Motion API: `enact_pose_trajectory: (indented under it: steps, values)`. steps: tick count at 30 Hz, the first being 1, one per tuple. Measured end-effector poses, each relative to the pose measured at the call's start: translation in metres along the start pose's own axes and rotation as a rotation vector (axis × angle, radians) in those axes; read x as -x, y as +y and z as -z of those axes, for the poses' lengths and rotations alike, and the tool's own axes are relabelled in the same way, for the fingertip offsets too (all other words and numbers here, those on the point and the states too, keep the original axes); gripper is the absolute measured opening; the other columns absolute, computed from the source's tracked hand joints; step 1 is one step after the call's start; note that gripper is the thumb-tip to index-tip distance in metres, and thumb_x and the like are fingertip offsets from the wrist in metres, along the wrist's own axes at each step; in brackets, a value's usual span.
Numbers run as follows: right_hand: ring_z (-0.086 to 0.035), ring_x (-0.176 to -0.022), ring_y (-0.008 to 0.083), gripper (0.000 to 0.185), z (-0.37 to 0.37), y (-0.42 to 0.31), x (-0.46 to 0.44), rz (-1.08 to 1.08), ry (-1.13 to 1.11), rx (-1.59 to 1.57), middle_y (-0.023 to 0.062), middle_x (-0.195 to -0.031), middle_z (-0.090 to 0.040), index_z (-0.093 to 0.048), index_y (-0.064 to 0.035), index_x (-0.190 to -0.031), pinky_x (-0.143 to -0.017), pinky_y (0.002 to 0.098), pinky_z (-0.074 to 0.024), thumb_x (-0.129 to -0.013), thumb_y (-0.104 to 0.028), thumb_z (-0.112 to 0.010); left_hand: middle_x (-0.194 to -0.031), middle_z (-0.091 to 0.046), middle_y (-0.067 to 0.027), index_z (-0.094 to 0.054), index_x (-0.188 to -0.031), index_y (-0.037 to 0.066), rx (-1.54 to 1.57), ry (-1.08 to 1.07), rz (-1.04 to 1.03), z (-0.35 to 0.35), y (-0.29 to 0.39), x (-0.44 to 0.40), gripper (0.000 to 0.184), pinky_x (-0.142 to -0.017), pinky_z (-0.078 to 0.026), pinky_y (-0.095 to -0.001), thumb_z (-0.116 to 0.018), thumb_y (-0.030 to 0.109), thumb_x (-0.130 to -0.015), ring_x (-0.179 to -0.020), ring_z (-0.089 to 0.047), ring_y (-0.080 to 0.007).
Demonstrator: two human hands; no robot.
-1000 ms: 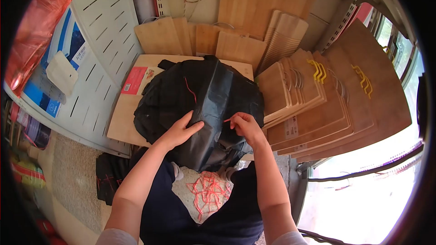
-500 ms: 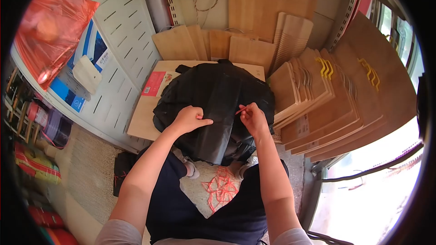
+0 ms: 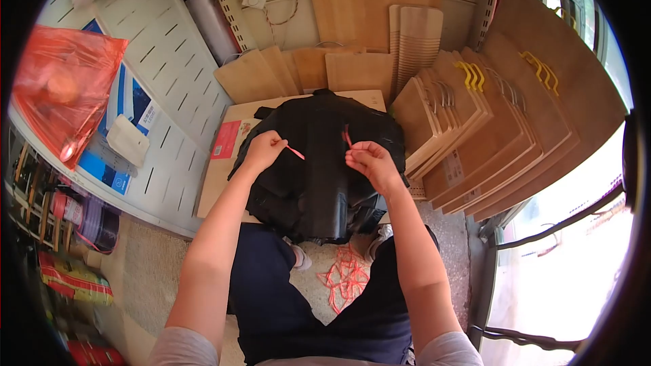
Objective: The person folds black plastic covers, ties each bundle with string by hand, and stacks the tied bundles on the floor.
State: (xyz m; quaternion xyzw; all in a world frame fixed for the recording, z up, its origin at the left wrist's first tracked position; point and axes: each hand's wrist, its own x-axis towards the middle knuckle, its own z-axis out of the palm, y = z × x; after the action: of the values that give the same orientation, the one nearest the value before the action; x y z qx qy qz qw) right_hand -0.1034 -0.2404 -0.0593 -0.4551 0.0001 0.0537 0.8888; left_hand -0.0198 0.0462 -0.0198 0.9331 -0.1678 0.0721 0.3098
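Note:
In front of me lies a large round bundle wrapped in black plastic [image 3: 324, 163], with a wide strip running down its middle. My left hand [image 3: 263, 151], above the bundle's left part, pinches a short end of pink plastic string [image 3: 295, 153] that points toward the middle. My right hand [image 3: 373, 165] has its fingertips closed on a red piece of string [image 3: 347, 137], which sticks up from them. Whether the two pieces join is not visible. On the floor between my feet sits a loose tangle of pink-red string [image 3: 346, 278].
Under the bundle is a wooden board [image 3: 210, 186] with a pink label. Wooden boards with yellow hooks [image 3: 471, 76] stand at the right, more boards [image 3: 359, 71] behind. A red plastic bag [image 3: 68, 88] sits on the left against a white slotted panel [image 3: 163, 47].
My hands have moved apart. The left one has gone left and up, and a string end now shows from its fingers. The right still holds its piece, now pointing upward.

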Motion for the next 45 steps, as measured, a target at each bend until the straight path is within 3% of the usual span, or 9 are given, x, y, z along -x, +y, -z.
enact_pose_trajectory:
  steps: [5,12,21,26,30,38,41,44,45]
  values:
    - [-0.066,-0.083,0.0191,0.017,-0.017,0.009,-0.003,-0.001,0.031,-0.013,0.0146,-0.094,-0.065,-0.056,0.0040,-0.103,-0.075,0.0281,-0.0571,-0.089,-0.003,-0.060,-0.066,-0.052,0.0013,-0.060,-0.079,0.002,0.423,-0.373,0.420,0.037,0.033,0.024,0.021,-0.052,-0.038,-0.0240,-0.062,0.021,-0.089,-0.057,-0.047,-0.0078]
    - [-0.058,-0.056,0.0077,0.009,-0.044,0.043,-0.019,0.227,0.003,0.618,0.0050,-0.069,-0.063,-0.062,-0.0020,-0.093,-0.051,0.0225,-0.0466,-0.087,-0.009,-0.061,-0.070,-0.057,0.0010,-0.061,-0.086,0.001,0.413,-0.623,0.081,0.015,0.078,0.037,0.014,-0.053,-0.041,-0.0220,-0.063,0.015,-0.089,-0.060,-0.051,-0.0050]
    - [-0.052,-0.069,0.0074,0.015,-0.039,0.032,-0.022,-0.053,-0.335,0.460,-0.0002,-0.083,-0.060,-0.062,-0.0005,-0.096,-0.062,0.0233,-0.0445,-0.093,-0.014,-0.056,-0.072,-0.060,-0.0023,-0.062,-0.080,0.001,0.500,-0.217,-0.085,-0.032,0.078,0.022,0.011,-0.055,-0.042,-0.0221,-0.065,0.009,-0.087,-0.061,-0.054,-0.0059]
    - [-0.049,-0.065,0.0065,0.013,-0.043,0.026,-0.026,-0.316,-0.165,0.112,-0.0001,-0.076,-0.058,-0.063,-0.0026,-0.097,-0.058,0.0215,-0.0414,-0.092,-0.013,-0.056,-0.096,-0.065,-0.0049,-0.062,-0.103,0.002,0.987,-0.265,-0.054,-0.021,0.059,0.028,0.020,-0.071,-0.049,-0.0257,-0.049,0.016,-0.097,-0.084,-0.062,-0.0127]
    - [-0.053,-0.065,0.0064,0.018,-0.037,0.028,-0.035,-0.366,-0.203,-0.011,-0.0010,-0.078,-0.060,-0.065,-0.0044,-0.096,-0.061,0.0209,-0.0468,-0.094,-0.020,-0.057,-0.106,-0.065,-0.0074,-0.057,-0.119,0.002,0.897,-0.047,-0.089,-0.015,0.043,0.030,0.032,-0.089,-0.045,-0.0296,-0.038,0.020,-0.102,-0.096,-0.061,-0.0166]
    - [-0.064,-0.075,0.0096,0.011,-0.051,0.021,-0.030,-0.389,-0.295,0.147,0.0021,-0.085,-0.066,-0.065,-0.0028,-0.097,-0.069,0.0240,-0.0543,-0.091,-0.011,-0.062,-0.079,-0.064,-0.0068,-0.060,-0.114,0.003,0.684,-0.188,-0.051,-0.026,0.023,0.044,0.024,-0.066,-0.047,-0.0265,-0.048,0.015,-0.096,-0.071,-0.059,-0.0115]
    - [-0.065,-0.076,0.0120,0.012,-0.065,0.021,-0.019,-0.176,-0.385,0.397,0.0041,-0.085,-0.067,-0.064,-0.0006,-0.098,-0.066,0.0260,-0.0527,-0.086,-0.004,-0.065,-0.071,-0.060,-0.0046,-0.061,-0.110,0.002,0.763,-0.332,0.067,-0.027,0.020,0.042,0.021,-0.056,-0.044,-0.0258,-0.049,0.011,-0.095,-0.058,-0.054,-0.0094]
    - [-0.066,-0.071,0.0205,0.014,-0.078,0.028,-0.009,0.707,-0.251,1.330,0.0098,-0.084,-0.065,-0.063,-0.0014,-0.095,-0.059,0.0287,-0.0525,-0.081,0.000,-0.064,-0.072,-0.060,-0.0038,-0.060,-0.109,-0.001,0.710,-0.416,0.100,-0.026,0.020,0.039,0.020,-0.057,-0.045,-0.0232,-0.049,0.006,-0.094,-0.064,-0.055,-0.0078]
    - [-0.066,-0.071,0.0205,0.014,-0.077,0.031,-0.010,0.702,-0.264,1.331,0.0098,-0.084,-0.065,-0.063,-0.0014,-0.095,-0.059,0.0287,-0.0525,-0.081,0.000,-0.064,-0.072,-0.061,-0.0041,-0.061,-0.107,-0.001,0.722,-0.468,0.099,-0.023,0.022,0.039,0.018,-0.057,-0.044,-0.0233,-0.051,0.005,-0.093,-0.063,-0.055,-0.0082]
